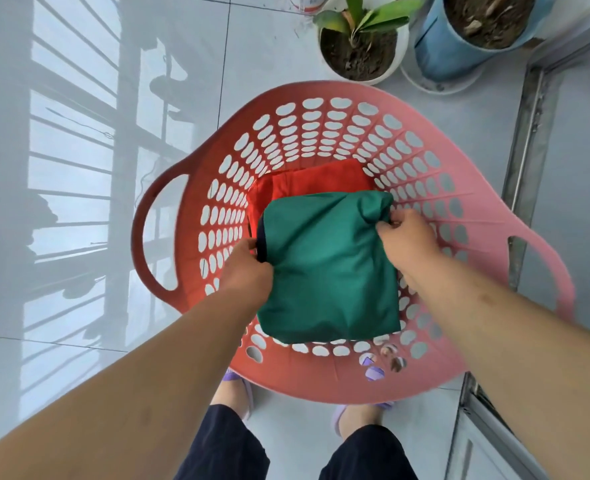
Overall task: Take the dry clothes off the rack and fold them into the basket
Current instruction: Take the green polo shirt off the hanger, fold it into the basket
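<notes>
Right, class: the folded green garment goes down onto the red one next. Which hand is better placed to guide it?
Probably left. The left hand grips the green garment by its side edge, right next to the red garment in the basket; the right hand pinches a bunched corner over the basket's wall.

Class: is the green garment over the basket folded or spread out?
Folded: the green garment is a compact rectangle, gripped at its edges by the left hand and right hand.
</notes>
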The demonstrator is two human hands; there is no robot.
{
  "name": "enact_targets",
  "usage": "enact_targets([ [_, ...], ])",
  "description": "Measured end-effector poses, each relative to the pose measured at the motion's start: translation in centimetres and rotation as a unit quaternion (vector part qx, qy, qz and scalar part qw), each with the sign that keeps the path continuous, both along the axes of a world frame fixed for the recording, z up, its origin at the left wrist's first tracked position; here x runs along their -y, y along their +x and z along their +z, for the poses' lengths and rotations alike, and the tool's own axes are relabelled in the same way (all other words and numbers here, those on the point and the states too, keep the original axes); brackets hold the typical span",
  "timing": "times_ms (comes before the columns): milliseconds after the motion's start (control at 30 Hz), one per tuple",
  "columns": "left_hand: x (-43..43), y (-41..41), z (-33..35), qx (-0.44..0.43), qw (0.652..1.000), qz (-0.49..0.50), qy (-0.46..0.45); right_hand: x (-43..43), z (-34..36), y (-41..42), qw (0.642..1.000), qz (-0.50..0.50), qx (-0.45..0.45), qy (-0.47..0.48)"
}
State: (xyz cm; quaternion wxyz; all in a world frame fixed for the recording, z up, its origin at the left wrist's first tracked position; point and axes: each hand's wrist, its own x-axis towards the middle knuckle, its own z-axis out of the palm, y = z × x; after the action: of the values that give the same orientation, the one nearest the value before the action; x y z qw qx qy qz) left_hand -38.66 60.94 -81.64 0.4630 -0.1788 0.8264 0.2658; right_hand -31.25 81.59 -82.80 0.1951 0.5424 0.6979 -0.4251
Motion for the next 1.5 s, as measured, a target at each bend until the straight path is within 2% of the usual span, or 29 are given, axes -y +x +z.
enact_targets([
  [100,0.2,0.2,0.0,0.026,0.999,-0.007,-0.026,-0.2,-0.4,-0.3,1.000,-0.019,0.022,0.004],
  [233,0.5,1.8,0.3,0.107,0.993,0.014,0.043,0.7,0.1,-1.0,0.997,-0.044,-0.044,-0.044],
  [300,0.6,2.1,0.5,0.095,0.993,0.017,0.062,1.2,0.0,-0.9,0.999,-0.036,-0.009,-0.038],
  [367,0.3,1.6,0.6,0.060,0.994,0.047,0.078,1.4,-0.4,-0.8,0.998,0.013,0.033,0.055],
  [433,-0.7,0.3,0.7,0.027,0.990,0.091,0.101,1.2,-0.8,-1.0,0.989,0.058,0.028,0.137],
  [533,-2.5,-2.2,0.1,-0.001,0.990,0.104,0.095,1.0,-0.9,-1.7,0.988,0.113,0.029,0.106],
  [567,-3.0,-2.8,-0.2,-0.012,0.990,0.106,0.094,0.9,-0.8,-2.0,0.993,0.093,0.019,0.074],
  [633,-3.9,-3.6,-0.7,-0.051,0.985,0.120,0.111,0.5,-0.7,-2.0,0.999,-0.017,-0.042,0.016],
  [733,-4.5,-4.6,-0.8,-0.111,0.975,0.140,0.131,-0.8,-0.4,-1.6,0.979,-0.175,-0.097,0.047],
  [800,-4.5,-4.8,-0.9,-0.101,0.979,0.110,0.141,-1.3,-0.4,-1.0,0.976,-0.195,-0.087,0.052],
  [1000,-2.3,-1.6,1.2,0.052,0.996,0.037,0.069,1.8,-0.9,2.2,0.997,-0.040,0.063,-0.007],
  [1133,0.4,1.5,1.5,0.184,0.981,-0.041,0.043,3.3,-0.6,4.0,0.988,0.015,0.153,-0.031],
  [1233,1.4,2.3,0.8,0.173,0.977,-0.123,-0.016,3.1,-0.2,5.1,0.982,0.060,0.177,-0.019],
  [1333,1.2,1.8,0.4,0.139,0.954,-0.252,-0.080,2.5,0.1,6.0,0.975,0.087,0.204,0.030],
  [1400,0.7,1.3,0.1,0.117,0.947,-0.277,-0.116,2.7,0.3,6.2,0.968,0.127,0.200,0.077],
  [1467,0.2,1.2,-0.1,0.073,0.954,-0.257,-0.133,3.2,0.6,6.1,0.959,0.184,0.146,0.158],
  [1500,0.1,1.2,0.1,0.027,0.956,-0.259,-0.133,3.6,0.9,5.9,0.952,0.218,0.090,0.197],
])
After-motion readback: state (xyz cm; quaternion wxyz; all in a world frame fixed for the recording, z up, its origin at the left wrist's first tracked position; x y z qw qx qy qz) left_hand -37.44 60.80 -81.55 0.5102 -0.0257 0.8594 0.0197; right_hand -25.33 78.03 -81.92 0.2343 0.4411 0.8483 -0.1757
